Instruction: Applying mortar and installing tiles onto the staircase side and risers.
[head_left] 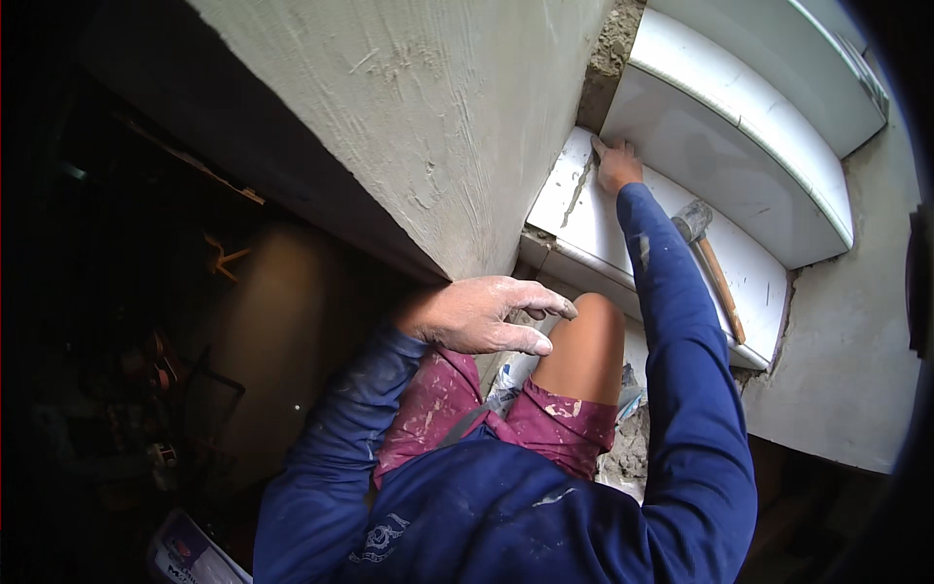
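My right hand (619, 167) reaches forward to a white stair tile (647, 219). One finger stretches toward the inner corner, where this tread meets the upright white riser tile (700, 136); the other fingertips rest by the riser's foot. Nothing shows in that hand. A streak of grey mortar (578, 193) lies on the tread beside it. To the right of my right forearm, a mallet (694, 221) with a dark head and wooden handle lies on the same tread. Dusty with pale powder, my left hand (482, 315) hangs above my lap, fingers apart and holding nothing.
A roughly plastered wall (438, 117) rises close on the left of the steps. Higher curved white treads (744, 83) climb at the upper right. Below, beside my legs, lies a heap of grey mortar (630, 450). Dark clutter fills the left side.
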`<state>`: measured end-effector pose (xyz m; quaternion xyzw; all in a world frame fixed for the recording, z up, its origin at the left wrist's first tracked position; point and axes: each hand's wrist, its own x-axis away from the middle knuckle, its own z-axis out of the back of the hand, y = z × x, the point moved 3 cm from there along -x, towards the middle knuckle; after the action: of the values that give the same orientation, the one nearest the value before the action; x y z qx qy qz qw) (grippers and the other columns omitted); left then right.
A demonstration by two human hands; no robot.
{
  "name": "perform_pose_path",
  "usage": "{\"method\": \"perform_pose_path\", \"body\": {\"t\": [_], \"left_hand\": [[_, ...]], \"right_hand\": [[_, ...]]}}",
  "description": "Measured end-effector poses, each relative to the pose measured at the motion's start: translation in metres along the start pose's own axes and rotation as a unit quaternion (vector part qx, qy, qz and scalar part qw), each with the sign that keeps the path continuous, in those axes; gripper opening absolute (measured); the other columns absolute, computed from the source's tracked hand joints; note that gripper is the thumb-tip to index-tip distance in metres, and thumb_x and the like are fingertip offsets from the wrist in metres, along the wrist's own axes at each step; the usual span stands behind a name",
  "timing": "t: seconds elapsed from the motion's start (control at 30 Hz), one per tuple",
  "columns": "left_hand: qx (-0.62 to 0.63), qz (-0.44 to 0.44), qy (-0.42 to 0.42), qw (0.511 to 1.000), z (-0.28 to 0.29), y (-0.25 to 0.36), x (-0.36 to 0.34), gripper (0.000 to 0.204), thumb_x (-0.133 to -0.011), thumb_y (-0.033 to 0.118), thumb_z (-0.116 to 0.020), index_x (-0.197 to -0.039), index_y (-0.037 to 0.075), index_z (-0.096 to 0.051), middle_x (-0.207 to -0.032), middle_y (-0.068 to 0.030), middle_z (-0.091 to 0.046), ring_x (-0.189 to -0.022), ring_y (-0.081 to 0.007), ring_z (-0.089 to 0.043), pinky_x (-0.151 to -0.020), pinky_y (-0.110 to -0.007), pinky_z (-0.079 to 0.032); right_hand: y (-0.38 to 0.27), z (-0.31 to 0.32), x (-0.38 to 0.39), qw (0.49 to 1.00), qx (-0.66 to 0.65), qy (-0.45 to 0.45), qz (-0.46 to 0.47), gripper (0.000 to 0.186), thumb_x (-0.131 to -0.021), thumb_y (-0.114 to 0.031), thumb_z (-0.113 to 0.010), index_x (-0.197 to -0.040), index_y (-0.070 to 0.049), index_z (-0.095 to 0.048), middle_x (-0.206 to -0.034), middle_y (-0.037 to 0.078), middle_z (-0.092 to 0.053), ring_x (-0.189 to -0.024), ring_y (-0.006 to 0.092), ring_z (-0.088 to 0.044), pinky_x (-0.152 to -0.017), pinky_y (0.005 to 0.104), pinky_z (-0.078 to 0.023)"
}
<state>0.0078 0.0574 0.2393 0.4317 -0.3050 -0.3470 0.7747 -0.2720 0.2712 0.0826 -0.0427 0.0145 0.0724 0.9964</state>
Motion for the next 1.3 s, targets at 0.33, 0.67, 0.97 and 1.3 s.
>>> {"method": "perform_pose_path", "body": {"t": [0.33,0.67,0.97,1.3], "left_hand": [[-0.027,-0.037,0.044,0.998,-0.002,-0.003,0.003,0.051,-0.086,0.031,-0.067,-0.128,0.006,-0.053,-0.118,-0.0146,-0.059,-0.109,-0.0272,-0.057,-0.094,-0.038,-0.045],[-0.035,-0.054,0.037,0.997,-0.004,-0.002,0.004,0.052,-0.085,0.032,-0.067,-0.129,0.007,-0.053,-0.119,-0.0146,-0.059,-0.11,-0.0277,-0.057,-0.095,-0.038,-0.044],[-0.027,-0.068,0.016,0.997,0.002,-0.004,0.004,0.051,-0.086,0.031,-0.066,-0.129,0.008,-0.053,-0.122,-0.013,-0.059,-0.111,-0.0262,-0.057,-0.095,-0.037,-0.045],[-0.043,-0.075,0.028,0.996,0.001,-0.001,0.01,0.048,-0.085,0.027,-0.066,-0.126,0.004,-0.056,-0.119,-0.0146,-0.061,-0.11,-0.0247,-0.058,-0.093,-0.036,-0.045]], "right_hand": [[0.009,0.007,0.024,0.999,-0.006,-0.017,0.027,0.065,-0.079,-0.008,-0.049,-0.136,-0.038,-0.045,-0.125,0.015,-0.044,-0.12,0.0363,-0.042,-0.099,0.0535,-0.039],[-0.003,0.013,0.064,0.996,-0.023,-0.056,0.068,0.068,-0.075,-0.007,-0.056,-0.134,-0.041,-0.049,-0.118,0.009,-0.046,-0.116,0.0307,-0.043,-0.098,0.0556,-0.038],[-0.03,0.016,0.124,0.995,-0.003,-0.023,0.099,0.048,-0.087,-0.021,-0.055,-0.128,-0.046,-0.053,-0.112,0.006,-0.047,-0.108,0.0264,-0.045,-0.092,0.0551,-0.038],[-0.024,-0.02,0.127,0.951,-0.287,0.01,0.111,0.044,-0.072,-0.013,-0.067,-0.113,-0.03,-0.068,-0.113,0.012,-0.049,-0.104,0.0319,-0.046,-0.093,0.0483,-0.041]]}}
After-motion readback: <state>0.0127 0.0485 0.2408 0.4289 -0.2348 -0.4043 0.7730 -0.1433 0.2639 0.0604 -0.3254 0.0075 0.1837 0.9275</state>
